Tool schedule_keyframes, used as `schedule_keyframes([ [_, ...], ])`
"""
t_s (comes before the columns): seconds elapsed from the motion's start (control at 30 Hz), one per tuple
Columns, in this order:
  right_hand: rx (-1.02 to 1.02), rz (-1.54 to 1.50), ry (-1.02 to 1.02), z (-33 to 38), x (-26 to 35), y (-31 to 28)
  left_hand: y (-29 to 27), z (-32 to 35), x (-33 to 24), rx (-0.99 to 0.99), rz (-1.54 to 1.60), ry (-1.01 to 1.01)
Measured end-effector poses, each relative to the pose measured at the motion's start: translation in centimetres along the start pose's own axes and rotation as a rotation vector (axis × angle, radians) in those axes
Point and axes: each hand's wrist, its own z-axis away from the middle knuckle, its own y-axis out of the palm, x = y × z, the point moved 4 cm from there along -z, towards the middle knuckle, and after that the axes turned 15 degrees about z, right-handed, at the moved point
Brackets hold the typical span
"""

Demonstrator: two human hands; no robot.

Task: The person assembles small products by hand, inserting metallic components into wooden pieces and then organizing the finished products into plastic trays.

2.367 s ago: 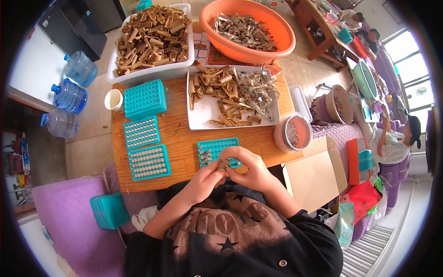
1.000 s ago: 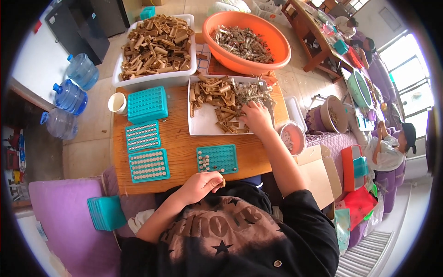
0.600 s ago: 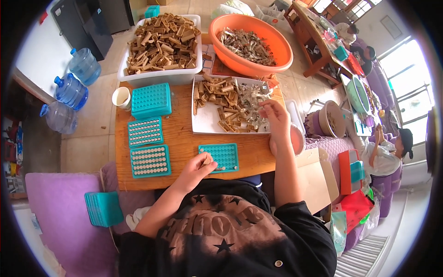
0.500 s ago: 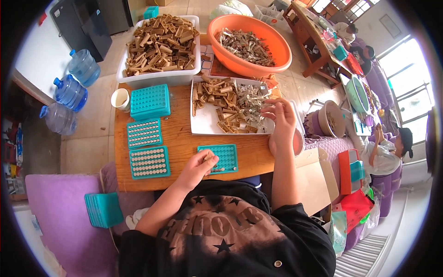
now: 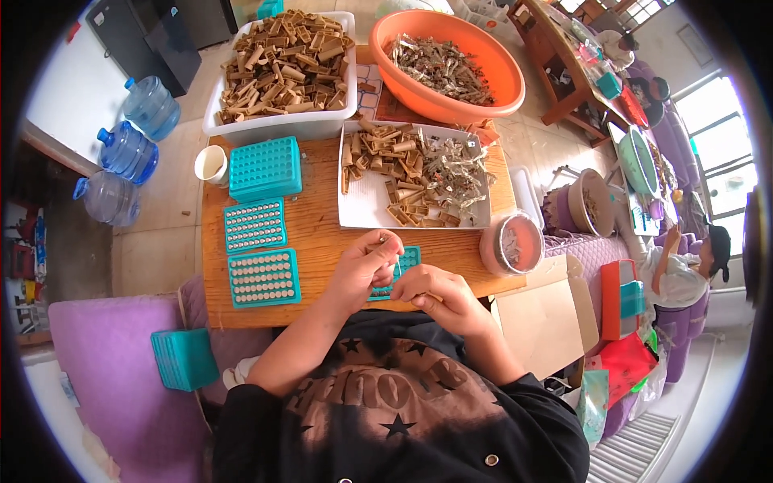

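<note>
My left hand [image 5: 366, 266] is closed, a small thing pinched at its fingertips, too small to name. Close beside it, my right hand [image 5: 439, 294] is curled shut, and its fingers hide whatever they may hold. Both hands are over a teal tray with round pockets [image 5: 411, 258], covering most of it. Beyond them stands a shallow white box [image 5: 364, 211]. Brown half-tube pieces [image 5: 386, 157] fill its left part, and a heap of clear-wrapped silvery bits [image 5: 455, 173] lies at its right.
Filled teal trays [image 5: 263, 278] and a stack of teal trays [image 5: 264, 165] line the table's left, near a paper cup [image 5: 211, 163]. A pink tub [image 5: 515, 243] is at the right edge. Behind are a white bin [image 5: 278, 126] and an orange basin [image 5: 451, 109]. Another person [image 5: 688, 258] sits far right.
My right hand has come back from the silvery heap in the white box to beside my left hand. The left hand has risen slightly and moved right over the teal tray.
</note>
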Motion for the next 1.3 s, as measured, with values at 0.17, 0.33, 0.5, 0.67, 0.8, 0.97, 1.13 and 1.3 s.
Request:
schedule_keyframes([
  [0.17, -0.043, -0.558, 0.281, 2.4, -2.4, -0.6, 2.0, 1.8, -1.3, 0.052, -0.397, 0.077],
  [0.33, -0.27, 0.179, 0.129, -0.5, -1.7, -1.8, 3.4, 3.4, -1.3, 0.058, -1.248, 0.662],
  [0.5, -0.19, -0.536, 0.376, -0.2, -3.5, 1.2, 3.6, 3.9, -1.4, 0.027, -1.499, 0.828],
  [0.67, -0.219, -0.706, 0.463, 0.2, -4.1, 2.2, 2.3, 3.9, -2.2, 0.052, -0.96, 0.549],
  [0.8, -0.381, -0.653, 0.378, 0.5, -3.6, 3.0, 1.8, 4.1, -1.1, -0.082, -0.449, 0.378],
  [0.97, -0.51, -0.663, 0.371, 0.5, -3.4, 3.6, 1.1, 4.2, -0.1, -0.223, -0.211, 0.258],
  [1.13, -0.515, 0.092, 0.186, -0.3, -1.1, 1.3, 1.0, 4.4, -1.1, -0.26, -0.315, 0.275],
  [1.3, -0.359, 0.308, 0.093, -0.3, -1.1, 1.0, 1.4, 4.6, -1.5, -0.242, -0.425, 0.283],
])
